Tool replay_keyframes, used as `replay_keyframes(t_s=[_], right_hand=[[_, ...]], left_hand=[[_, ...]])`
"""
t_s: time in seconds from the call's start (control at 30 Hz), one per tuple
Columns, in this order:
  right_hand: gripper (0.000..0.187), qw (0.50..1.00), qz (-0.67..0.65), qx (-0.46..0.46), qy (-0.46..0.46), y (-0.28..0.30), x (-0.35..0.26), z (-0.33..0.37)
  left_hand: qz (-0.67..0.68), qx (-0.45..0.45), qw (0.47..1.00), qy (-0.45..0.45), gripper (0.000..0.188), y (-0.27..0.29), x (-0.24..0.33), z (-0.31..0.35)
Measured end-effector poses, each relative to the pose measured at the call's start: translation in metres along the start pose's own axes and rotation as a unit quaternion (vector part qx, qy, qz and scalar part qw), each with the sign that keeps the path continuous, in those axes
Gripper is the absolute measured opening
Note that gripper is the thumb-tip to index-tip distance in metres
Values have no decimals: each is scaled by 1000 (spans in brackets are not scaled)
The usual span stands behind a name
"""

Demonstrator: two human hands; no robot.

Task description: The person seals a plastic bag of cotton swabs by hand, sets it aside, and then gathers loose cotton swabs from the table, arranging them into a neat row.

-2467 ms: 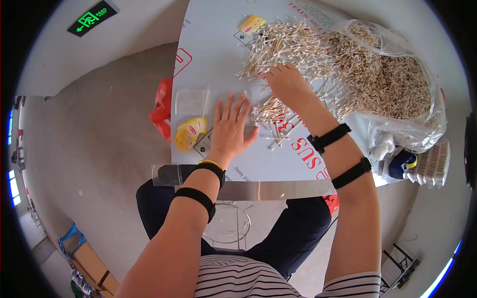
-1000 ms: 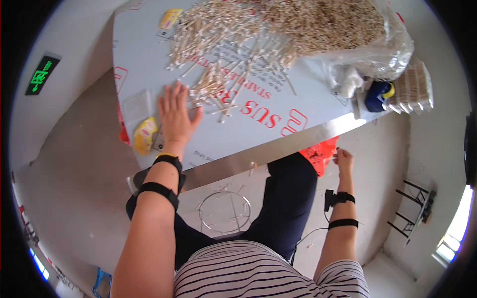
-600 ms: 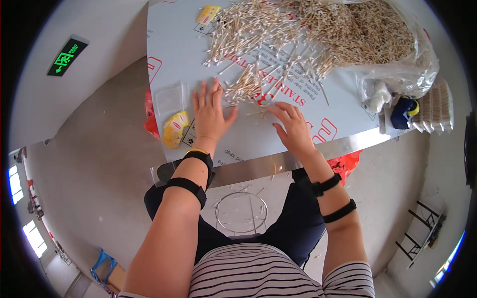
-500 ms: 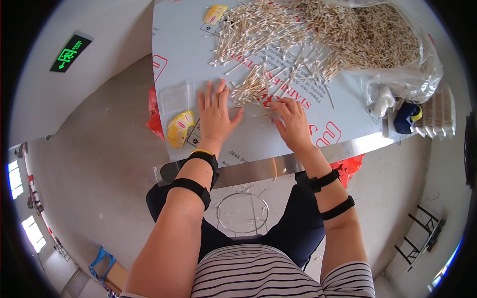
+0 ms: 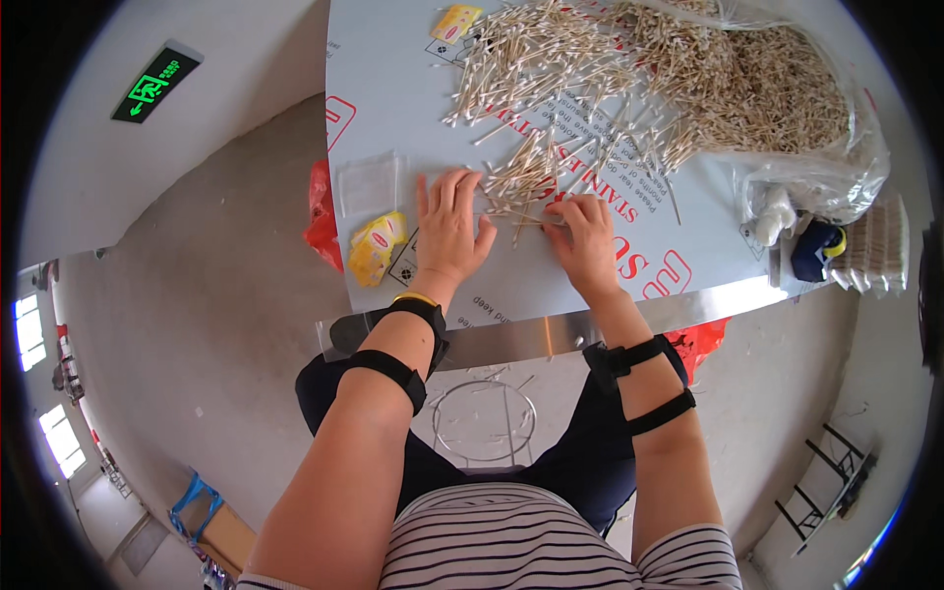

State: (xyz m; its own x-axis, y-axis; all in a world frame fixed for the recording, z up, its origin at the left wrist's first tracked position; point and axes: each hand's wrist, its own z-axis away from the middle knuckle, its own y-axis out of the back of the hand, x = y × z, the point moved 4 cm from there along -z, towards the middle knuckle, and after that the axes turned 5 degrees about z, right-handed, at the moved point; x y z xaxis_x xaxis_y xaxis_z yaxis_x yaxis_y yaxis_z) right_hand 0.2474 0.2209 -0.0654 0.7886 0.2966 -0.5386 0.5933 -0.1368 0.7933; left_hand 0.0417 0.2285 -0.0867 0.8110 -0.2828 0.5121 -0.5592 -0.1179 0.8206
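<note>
A small pile of white-tipped cotton swabs (image 5: 524,175) lies on the table between and just beyond my hands. My left hand (image 5: 452,231) rests at the pile's left edge, palm down, with fingers stretched out and thumb apart; it holds nothing. On the near right side of the pile, my right hand (image 5: 587,246) has its fingers curled, thumb and forefinger closing on a few swabs. Its fingertips partly hide their ends. A clear plastic box (image 5: 369,185) and several yellow printed cards (image 5: 377,248) lie left of my left hand.
Loose swabs (image 5: 551,59) spread across the far table, joining a big heap in a clear plastic bag (image 5: 855,162) at far right. A dark blue tape dispenser (image 5: 814,248) and packed swab bundles (image 5: 878,246) stand at the right edge. A metal strip (image 5: 511,339) runs along the near edge.
The view has shifted, so the table sits further right. My left hand has drawn its fingers in beside the pile. My right fingers have curled closer round the near swabs.
</note>
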Motion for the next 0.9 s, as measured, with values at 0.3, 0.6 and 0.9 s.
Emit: replay_keyframes(t_s=[0.3,0.6,0.9], right_hand=[[13,996,18,-44,71,-16,-37,-20],[12,994,33,-95,45,-28,-29,-30],[10,987,67,-129,64,-14,-35,-33]], left_hand=[[-8,7,1000,22,53,-4,-2,0],[-35,-1,999,22,53,-4,-2,0],[17,37,999,14,43,-2,3,0]])
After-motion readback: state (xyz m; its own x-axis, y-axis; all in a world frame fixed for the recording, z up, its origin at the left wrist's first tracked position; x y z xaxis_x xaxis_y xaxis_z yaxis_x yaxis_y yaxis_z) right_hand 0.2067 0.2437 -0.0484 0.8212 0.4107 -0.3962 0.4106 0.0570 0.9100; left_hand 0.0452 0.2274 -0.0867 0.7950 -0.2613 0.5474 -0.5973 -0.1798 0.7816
